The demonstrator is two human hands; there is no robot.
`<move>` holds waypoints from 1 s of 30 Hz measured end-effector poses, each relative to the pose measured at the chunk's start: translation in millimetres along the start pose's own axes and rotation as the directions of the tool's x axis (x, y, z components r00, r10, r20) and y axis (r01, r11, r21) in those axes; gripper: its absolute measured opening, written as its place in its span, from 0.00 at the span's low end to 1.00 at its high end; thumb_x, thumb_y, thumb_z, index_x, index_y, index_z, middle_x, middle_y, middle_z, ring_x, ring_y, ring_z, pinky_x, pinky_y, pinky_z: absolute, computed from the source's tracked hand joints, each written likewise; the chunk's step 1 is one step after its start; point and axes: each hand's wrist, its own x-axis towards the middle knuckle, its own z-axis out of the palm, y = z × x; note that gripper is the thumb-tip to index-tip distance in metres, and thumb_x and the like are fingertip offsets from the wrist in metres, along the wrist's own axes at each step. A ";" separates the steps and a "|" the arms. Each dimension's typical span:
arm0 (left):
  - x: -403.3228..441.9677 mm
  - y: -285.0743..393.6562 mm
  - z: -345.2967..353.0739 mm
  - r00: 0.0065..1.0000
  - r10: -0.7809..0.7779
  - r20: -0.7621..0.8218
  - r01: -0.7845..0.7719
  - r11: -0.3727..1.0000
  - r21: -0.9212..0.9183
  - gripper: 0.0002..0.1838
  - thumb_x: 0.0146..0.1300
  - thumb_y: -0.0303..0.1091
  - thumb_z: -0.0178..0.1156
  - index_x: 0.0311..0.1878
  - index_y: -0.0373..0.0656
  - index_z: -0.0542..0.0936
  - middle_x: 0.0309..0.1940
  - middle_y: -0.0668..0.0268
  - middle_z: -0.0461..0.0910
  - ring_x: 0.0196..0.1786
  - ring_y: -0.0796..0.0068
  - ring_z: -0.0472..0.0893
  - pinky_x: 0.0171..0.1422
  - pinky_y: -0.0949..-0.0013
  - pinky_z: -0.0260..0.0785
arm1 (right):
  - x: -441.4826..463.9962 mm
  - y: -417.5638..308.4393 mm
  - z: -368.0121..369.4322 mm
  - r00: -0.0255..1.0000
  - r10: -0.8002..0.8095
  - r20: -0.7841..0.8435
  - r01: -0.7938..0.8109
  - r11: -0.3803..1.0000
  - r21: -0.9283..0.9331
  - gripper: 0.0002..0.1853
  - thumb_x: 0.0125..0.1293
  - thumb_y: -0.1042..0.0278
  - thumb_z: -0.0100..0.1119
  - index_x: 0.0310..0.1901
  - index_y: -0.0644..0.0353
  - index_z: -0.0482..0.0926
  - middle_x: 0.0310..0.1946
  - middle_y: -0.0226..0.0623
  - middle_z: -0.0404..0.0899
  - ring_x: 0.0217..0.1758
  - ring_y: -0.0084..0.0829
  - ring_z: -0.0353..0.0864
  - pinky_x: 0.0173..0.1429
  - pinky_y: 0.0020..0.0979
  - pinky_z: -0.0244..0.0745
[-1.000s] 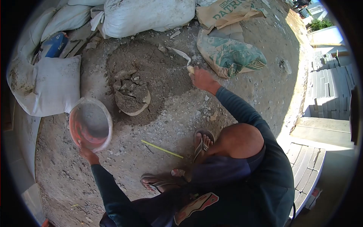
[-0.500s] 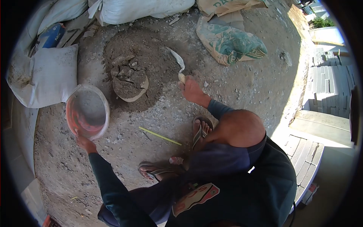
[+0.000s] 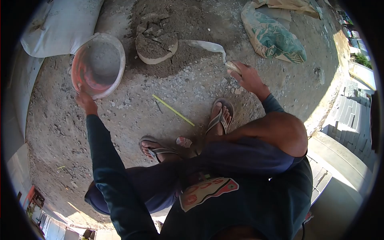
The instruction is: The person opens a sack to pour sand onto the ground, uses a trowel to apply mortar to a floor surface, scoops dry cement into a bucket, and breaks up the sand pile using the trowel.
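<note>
My right hand point(image 3: 249, 77) is wrapped round the light handle of a trowel point(image 3: 208, 45), whose long pale blade points left over the edge of the dirt heap point(image 3: 196, 24). My left hand point(image 3: 86, 100) grips the near rim of a reddish bucket point(image 3: 121, 66) with a greyish crust on its rim. The bucket stands tilted, with grey matter inside. Between the two hands, farther off, a round pale-rimmed container point(image 3: 153, 61) sits against the heap, full of dark crumbly dirt and chunks.
A white sack point(image 3: 68, 28) lies at the upper left, a crumpled paper bag point(image 3: 276, 40) at the upper right. A yellow strip point(image 3: 173, 110) lies on the gravelly ground before my sandalled feet. Stacked grey blocks point(image 3: 347, 110) stand at the right.
The view has tilted down and toward my body, so the bucket and heap appear higher. The trowel blade now points left instead of up and left. Both hands keep their hold.
</note>
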 end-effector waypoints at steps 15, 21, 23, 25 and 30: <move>-28.7 20.7 3.5 0.995 0.096 0.017 -0.095 0.994 -0.057 0.34 0.67 0.42 0.56 0.64 0.22 0.62 0.58 0.44 0.71 0.56 0.56 0.75 0.57 0.59 0.70 | 9.5 -58.4 21.6 0.951 -0.266 0.156 0.278 0.959 -0.059 0.25 0.67 0.50 0.54 0.57 0.61 0.70 0.41 0.51 0.79 0.36 0.52 0.81 0.40 0.46 0.76; -20.5 6.5 3.8 0.994 0.103 0.031 -0.099 0.988 -0.119 0.31 0.67 0.41 0.56 0.63 0.23 0.63 0.56 0.46 0.72 0.53 0.57 0.78 0.53 0.60 0.72 | 59.0 -79.7 40.5 0.908 -0.355 -0.224 0.379 0.923 0.072 0.24 0.68 0.52 0.54 0.51 0.67 0.70 0.34 0.55 0.79 0.35 0.54 0.80 0.36 0.46 0.76; -30.8 13.3 2.2 0.996 0.090 0.024 -0.087 0.992 -0.092 0.31 0.67 0.41 0.56 0.62 0.24 0.64 0.55 0.46 0.73 0.52 0.58 0.78 0.53 0.60 0.72 | 77.9 -80.0 38.5 0.981 -0.088 0.172 0.114 0.982 -0.149 0.23 0.68 0.53 0.55 0.51 0.67 0.69 0.28 0.55 0.78 0.35 0.54 0.80 0.35 0.47 0.75; -27.3 18.6 5.6 0.996 0.084 0.009 -0.083 0.994 -0.076 0.30 0.67 0.41 0.56 0.62 0.25 0.65 0.55 0.47 0.73 0.51 0.58 0.78 0.53 0.60 0.72 | 84.1 -86.3 18.4 0.989 -0.094 0.114 0.100 0.994 -0.041 0.23 0.68 0.53 0.55 0.51 0.67 0.68 0.27 0.55 0.78 0.34 0.55 0.80 0.33 0.48 0.74; -32.6 18.7 4.5 0.990 0.133 0.041 -0.126 0.982 -0.141 0.27 0.67 0.40 0.55 0.60 0.25 0.68 0.52 0.48 0.76 0.48 0.59 0.78 0.52 0.62 0.71 | 53.6 -113.1 -21.2 0.956 -0.167 -0.241 0.207 0.966 0.154 0.21 0.69 0.53 0.53 0.47 0.67 0.68 0.27 0.56 0.78 0.31 0.57 0.80 0.31 0.49 0.72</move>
